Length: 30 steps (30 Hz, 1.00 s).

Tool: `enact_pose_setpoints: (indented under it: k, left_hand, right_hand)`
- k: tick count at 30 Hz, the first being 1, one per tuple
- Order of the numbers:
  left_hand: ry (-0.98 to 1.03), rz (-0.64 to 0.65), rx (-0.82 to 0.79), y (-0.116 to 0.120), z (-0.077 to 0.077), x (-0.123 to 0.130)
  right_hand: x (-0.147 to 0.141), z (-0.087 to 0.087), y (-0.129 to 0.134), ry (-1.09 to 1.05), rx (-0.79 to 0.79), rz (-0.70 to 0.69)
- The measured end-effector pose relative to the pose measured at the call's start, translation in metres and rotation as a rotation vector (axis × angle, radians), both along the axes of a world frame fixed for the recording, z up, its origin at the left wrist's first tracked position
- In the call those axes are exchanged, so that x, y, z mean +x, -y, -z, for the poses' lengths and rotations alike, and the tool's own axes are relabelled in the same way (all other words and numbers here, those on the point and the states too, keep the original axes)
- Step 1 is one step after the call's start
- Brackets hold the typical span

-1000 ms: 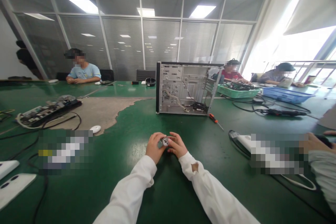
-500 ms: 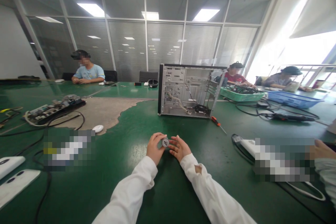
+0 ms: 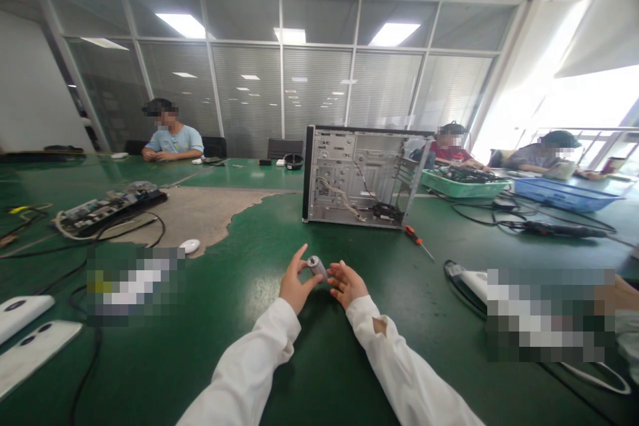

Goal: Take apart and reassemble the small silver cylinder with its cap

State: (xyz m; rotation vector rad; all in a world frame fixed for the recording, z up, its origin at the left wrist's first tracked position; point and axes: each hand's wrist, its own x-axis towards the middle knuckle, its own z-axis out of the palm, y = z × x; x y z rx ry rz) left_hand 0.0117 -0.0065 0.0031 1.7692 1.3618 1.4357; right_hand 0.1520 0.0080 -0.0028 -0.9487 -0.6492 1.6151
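Observation:
Between the thumb and fingers of my left hand (image 3: pixel 296 284) is a small grey metal cylinder (image 3: pixel 316 267), its kind not clear. It leans, with its round end facing up and left. My right hand (image 3: pixel 346 284) is just to the right of it, fingers curved and apart. Its fingertips come close to the lower end of the cylinder; whether they touch it I cannot tell. Beyond both hands stands an opened computer case (image 3: pixel 362 176), showing its metal frame and loose wires. An orange-handled screwdriver (image 3: pixel 414 237) lies by its lower right corner.
On the left are a circuit assembly (image 3: pixel 112 208), cables, a white oval object (image 3: pixel 190 246) and white devices (image 3: pixel 37 359). A green basket (image 3: pixel 464 188) and a blue basket (image 3: pixel 564 194) stand back right. Several people sit around the green table (image 3: pixel 239 359).
The cylinder has tipped from end-on to a slant, so its side now shows. My left index finger has lifted away from it. The view has shifted slightly.

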Motion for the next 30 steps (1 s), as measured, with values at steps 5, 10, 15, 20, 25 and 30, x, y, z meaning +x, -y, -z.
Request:
enact_pose_setpoints:
  k: [5,10,15,20,25,30]
  left_hand:
    - [0.047,-0.005,-0.015,0.0,0.0,0.001]
    - [0.089,0.036,-0.068,0.001,0.0,0.002]
    - [0.306,0.116,-0.187,0.001,-0.001,0.005]
    - [0.554,0.135,-0.278,-0.004,-0.001,0.003]
    - [0.799,0.13,-0.393,-0.011,0.003,0.0]
    - [0.96,0.242,-0.487,-0.007,-0.002,0.0]
  right_hand:
    - [-0.001,0.001,0.0,-0.008,-0.015,0.018]
    - [-0.002,0.002,0.0,-0.01,-0.016,0.011]
    - [0.0,0.001,0.0,-0.032,-0.013,-0.014]
    - [0.001,0.0,0.001,-0.03,0.0,-0.069]
    - [-0.005,-0.002,0.006,0.014,0.107,-0.072]
    - [-0.011,0.0,0.01,0.046,0.242,-0.11]
